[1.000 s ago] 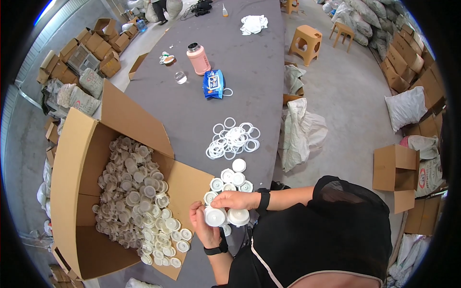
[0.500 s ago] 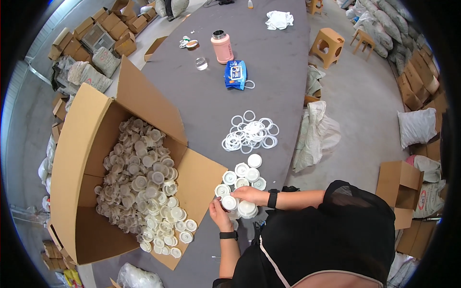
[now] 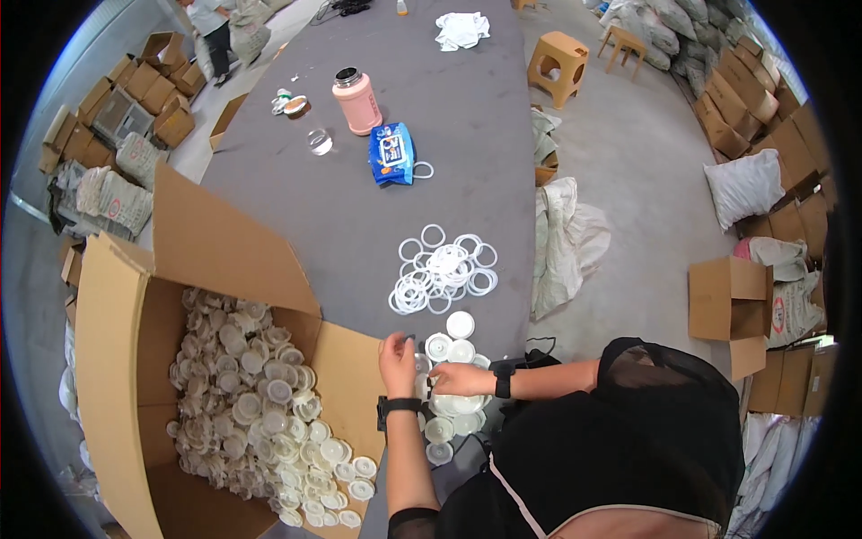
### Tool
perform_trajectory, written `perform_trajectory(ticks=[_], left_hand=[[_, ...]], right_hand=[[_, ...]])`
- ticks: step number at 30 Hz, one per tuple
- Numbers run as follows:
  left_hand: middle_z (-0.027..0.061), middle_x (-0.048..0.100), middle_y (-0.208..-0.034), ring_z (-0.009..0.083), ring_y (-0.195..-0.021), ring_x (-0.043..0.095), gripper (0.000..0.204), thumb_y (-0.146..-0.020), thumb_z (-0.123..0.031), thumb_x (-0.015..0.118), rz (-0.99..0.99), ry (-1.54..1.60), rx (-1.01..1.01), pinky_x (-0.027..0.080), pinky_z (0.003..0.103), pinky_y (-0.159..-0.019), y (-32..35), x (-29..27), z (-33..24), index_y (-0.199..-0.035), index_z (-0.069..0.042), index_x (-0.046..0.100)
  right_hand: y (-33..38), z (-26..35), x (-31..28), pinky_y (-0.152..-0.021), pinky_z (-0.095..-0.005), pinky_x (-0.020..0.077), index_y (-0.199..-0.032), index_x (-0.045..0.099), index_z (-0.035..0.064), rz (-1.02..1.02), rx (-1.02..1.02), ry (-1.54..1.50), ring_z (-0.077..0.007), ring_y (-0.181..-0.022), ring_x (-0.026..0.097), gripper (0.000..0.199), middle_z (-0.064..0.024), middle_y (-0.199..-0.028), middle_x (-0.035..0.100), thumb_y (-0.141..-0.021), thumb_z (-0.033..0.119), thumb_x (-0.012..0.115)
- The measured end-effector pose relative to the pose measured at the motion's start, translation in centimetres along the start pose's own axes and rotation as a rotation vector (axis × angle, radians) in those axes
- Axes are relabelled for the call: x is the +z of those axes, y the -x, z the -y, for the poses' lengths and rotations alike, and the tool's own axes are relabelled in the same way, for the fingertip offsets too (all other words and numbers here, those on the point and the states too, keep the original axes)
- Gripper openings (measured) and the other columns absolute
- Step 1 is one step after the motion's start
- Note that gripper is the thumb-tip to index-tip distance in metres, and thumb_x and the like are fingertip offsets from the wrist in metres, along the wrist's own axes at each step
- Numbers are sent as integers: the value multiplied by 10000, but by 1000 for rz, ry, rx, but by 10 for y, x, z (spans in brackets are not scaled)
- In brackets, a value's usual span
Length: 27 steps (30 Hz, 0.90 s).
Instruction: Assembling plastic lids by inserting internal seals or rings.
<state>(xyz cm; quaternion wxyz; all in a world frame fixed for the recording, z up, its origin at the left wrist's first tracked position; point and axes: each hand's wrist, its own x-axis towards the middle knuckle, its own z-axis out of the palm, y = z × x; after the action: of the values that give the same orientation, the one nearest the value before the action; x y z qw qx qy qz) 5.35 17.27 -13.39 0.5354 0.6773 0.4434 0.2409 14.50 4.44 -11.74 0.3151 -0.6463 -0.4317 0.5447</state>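
Several round white plastic caps [image 3: 461,324] lie in a cluster on the grey table around my hands. My left hand [image 3: 396,364] is raised at the left edge of that cluster, fingers curled and pressed together; anything in them is too small or hidden to make out. Just to its right, my right hand [image 3: 461,379] is over the caps with its fingers closed and pointing left. What its fingertips grip is hidden. Beyond the caps lies a loose pile of thin white rings [image 3: 446,261].
On the left a large open cardboard box [image 3: 117,359] spills translucent caps [image 3: 242,386] over its lowered flap. Farther up the table are a pink bottle [image 3: 357,103], a clear cup [image 3: 319,141], a blue wipes packet [image 3: 391,154] and a white cloth [image 3: 462,30]. A stool [image 3: 558,68] stands at right.
My left hand has moved up and away from the white cap that both hands were at. My right hand has shifted slightly down. The view has turned, and a person now shows at far left.
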Motion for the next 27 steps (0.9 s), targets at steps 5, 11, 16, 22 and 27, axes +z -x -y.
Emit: perform_trajectory(ticks=[5,11,16,22,27], left_hand=[[128,520,-889,283,-851,508,183,-713,-82,578,-135,-428,376,416,351,-759,-57,40,-9,-889,-34,575],[92,511,-820,271,-789,509,89,-664,-63,619,-51,-569,309,425,344,-687,-63,39,3,-748,-42,600],[39,514,-713,110,-585,472,64,-710,-37,613,-68,-118,99,385,222,-535,-16,34,-29,-755,-5,582],[55,536,-798,133,-659,507,82,-713,-10,609,-70,-105,225,409,238,-558,57,27,-66,-792,-16,587],[76,526,-853,202,-755,525,116,-703,4,612,-160,-283,373,430,293,-634,80,22,-77,-815,-17,587]], right_hand=[[4,-9,-21,-725,-301,447,-963,535,-45,-27,5,-110,-205,-812,578,325,-129,-860,603,-747,197,564],[-6,-27,-42,-729,-233,426,-957,546,-5,-129,221,-913,-108,-799,545,218,-49,-866,586,-757,83,554],[-24,-31,-53,-727,-240,442,-1005,513,2,-327,196,-1028,-117,-831,550,231,-61,-908,568,-785,68,536],[-25,4,-52,-765,-284,440,-1044,476,7,-402,88,-1134,-158,-874,523,264,-78,-970,528,-787,61,509],[-8,26,-37,-752,-276,442,-1021,477,16,-295,18,-1435,-160,-865,526,237,-71,-942,528,-789,49,513]])
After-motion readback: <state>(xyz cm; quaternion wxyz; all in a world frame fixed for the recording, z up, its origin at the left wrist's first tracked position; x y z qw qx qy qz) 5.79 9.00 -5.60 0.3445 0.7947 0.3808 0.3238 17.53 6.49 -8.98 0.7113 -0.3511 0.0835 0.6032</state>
